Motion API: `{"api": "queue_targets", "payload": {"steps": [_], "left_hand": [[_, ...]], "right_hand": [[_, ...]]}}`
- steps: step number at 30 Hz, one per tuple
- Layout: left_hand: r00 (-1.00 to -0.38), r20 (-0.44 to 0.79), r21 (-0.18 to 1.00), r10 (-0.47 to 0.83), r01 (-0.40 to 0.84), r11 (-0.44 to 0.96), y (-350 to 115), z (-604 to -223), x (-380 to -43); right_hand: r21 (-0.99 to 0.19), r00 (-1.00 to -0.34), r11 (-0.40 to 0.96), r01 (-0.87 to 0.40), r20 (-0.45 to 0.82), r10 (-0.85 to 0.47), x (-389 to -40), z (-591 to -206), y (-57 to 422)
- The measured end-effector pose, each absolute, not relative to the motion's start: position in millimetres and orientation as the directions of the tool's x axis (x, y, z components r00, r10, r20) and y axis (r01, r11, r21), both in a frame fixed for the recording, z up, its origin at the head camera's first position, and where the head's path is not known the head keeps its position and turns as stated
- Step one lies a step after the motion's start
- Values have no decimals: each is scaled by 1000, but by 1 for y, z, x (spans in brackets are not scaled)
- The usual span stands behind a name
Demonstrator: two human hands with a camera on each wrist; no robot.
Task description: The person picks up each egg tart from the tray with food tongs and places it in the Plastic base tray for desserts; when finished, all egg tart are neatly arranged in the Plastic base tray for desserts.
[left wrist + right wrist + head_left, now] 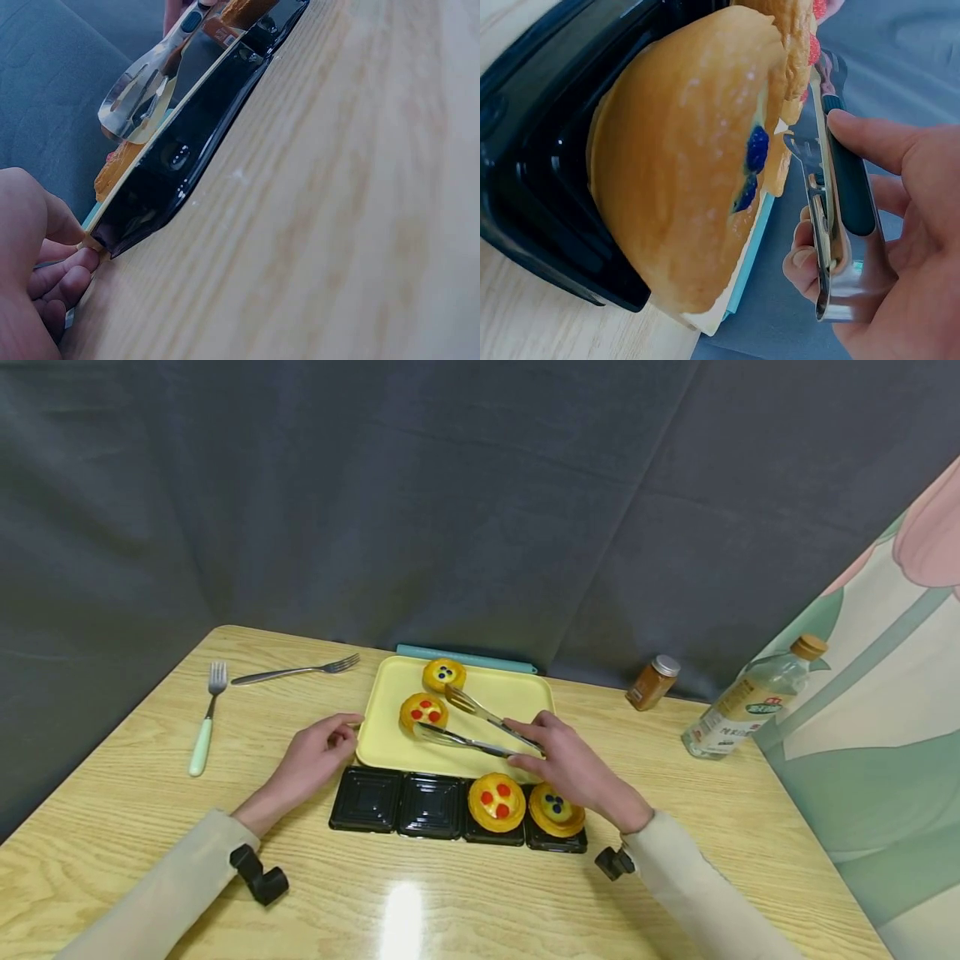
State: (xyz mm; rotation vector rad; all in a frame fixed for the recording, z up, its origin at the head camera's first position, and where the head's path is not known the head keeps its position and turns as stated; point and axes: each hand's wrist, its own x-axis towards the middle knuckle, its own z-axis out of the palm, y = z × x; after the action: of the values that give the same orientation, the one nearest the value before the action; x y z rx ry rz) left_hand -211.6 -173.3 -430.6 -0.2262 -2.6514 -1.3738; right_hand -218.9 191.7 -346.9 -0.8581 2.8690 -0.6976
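Observation:
My right hand [566,760] holds metal tongs [853,180] with dark grip pads, thumb on one arm and fingers round the other. Spread apart, the tong tips lie on either side of a tart with red berries [423,713] on the yellow tray [517,697]. Behind it on the tray sits a blueberry tart [444,674]. At the tray's left edge, my left hand [318,756] pinches the rim between thumb and fingers. Along the tray's near side runs a row of black square holders [431,806]. The two right ones carry a red-berry tart [497,803] and a blueberry tart [682,165].
Two forks lie at the left, one with a green handle [201,747], one all metal [296,672]. Behind the tray is a long teal strip [465,658]. A spice jar [652,682] and a tall bottle [750,702] stand at the right, near a dark curtain [420,510].

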Motion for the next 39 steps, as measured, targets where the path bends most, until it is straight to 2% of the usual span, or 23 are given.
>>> {"api": "queue_targets", "payload": {"steps": [16,39], "left_hand": [[-979,194,796,63,195,573,-173,-430,-212],[-977,205,788,64,204,581,-173,-431,-212]], "right_hand": [[-370,-784,703,-608,138,-605,-221,-353,188],[-370,-798,713,-596,172,-578,-209,-351,200]]}}
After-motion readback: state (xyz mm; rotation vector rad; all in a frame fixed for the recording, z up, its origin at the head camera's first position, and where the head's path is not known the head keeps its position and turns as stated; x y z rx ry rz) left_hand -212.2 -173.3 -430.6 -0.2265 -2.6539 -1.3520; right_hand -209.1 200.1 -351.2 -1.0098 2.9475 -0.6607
